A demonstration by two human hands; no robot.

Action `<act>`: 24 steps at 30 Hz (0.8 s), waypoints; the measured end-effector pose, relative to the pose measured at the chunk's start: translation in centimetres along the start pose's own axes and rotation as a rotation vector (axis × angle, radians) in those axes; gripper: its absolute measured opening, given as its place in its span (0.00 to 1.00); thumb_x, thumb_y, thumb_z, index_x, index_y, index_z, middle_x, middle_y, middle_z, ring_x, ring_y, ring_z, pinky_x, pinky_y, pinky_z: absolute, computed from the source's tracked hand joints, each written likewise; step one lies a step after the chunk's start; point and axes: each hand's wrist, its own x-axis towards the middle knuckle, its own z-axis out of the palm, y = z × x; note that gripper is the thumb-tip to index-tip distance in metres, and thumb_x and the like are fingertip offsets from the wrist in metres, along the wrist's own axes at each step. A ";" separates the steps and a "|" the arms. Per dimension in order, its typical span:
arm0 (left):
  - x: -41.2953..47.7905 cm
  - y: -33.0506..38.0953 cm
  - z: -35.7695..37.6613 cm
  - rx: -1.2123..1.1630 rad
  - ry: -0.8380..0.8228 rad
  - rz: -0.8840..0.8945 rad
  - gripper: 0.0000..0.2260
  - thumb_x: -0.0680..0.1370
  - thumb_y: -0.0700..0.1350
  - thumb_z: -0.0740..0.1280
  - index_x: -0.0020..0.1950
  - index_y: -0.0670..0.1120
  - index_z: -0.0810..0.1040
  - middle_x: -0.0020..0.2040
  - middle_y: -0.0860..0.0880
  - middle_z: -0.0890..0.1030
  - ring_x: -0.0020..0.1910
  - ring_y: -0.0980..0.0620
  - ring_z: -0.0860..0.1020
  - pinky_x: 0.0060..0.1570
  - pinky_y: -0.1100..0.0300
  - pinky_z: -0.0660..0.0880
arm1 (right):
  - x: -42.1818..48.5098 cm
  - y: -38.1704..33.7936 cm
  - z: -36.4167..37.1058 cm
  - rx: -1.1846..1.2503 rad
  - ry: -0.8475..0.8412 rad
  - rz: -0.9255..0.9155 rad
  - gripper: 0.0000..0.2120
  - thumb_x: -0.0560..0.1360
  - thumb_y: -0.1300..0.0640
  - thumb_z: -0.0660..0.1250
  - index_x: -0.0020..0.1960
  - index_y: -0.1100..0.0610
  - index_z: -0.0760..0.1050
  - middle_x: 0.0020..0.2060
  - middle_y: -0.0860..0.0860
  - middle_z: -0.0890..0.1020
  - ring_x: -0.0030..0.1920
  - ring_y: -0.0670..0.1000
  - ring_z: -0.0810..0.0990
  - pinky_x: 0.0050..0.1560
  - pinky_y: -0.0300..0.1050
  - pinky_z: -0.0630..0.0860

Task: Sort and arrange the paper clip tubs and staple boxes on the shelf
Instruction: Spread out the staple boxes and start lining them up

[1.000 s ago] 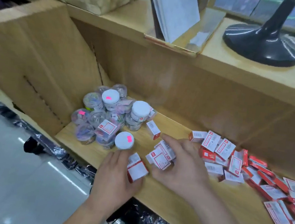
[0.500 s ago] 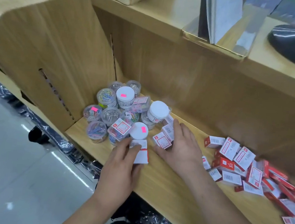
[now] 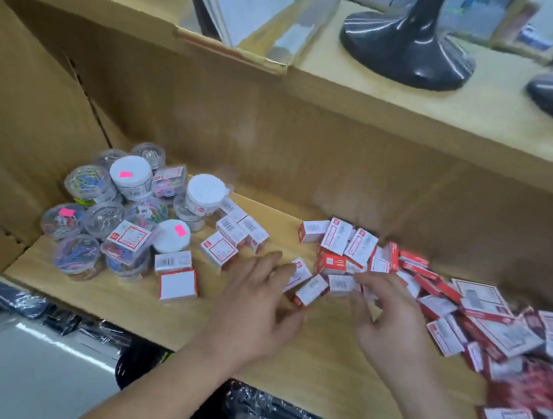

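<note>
Here, three white-lidded tubs (image 3: 131, 172) among clear tubs (image 3: 88, 182), left hand (image 3: 257, 307) spread wide, right hand (image 3: 389, 325), grip unclear.

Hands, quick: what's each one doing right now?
Left hand: open, fingers at a staple box.
Right hand: fingers bent, grip cannot be told.

I've 1 cam only: head-worn, wide-angle, aimed fwd & down at the shelf (image 3: 103, 296), close, from its near edge.

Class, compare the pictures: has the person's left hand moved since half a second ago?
Yes. The left hand has shifted right, away from the nearest white-lidded tub toward the loose staple boxes.
</note>
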 end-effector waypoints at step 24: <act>-0.4 -2.4 2.6 -0.450 0.065 0.019 0.17 0.68 0.52 0.76 0.55 0.57 0.82 0.64 0.60 0.75 0.62 0.56 0.71 0.63 0.62 0.68 | -1.0 0.1 1.3 -0.132 0.131 -0.032 0.20 0.69 0.55 0.79 0.61 0.51 0.81 0.57 0.50 0.75 0.55 0.55 0.76 0.51 0.52 0.77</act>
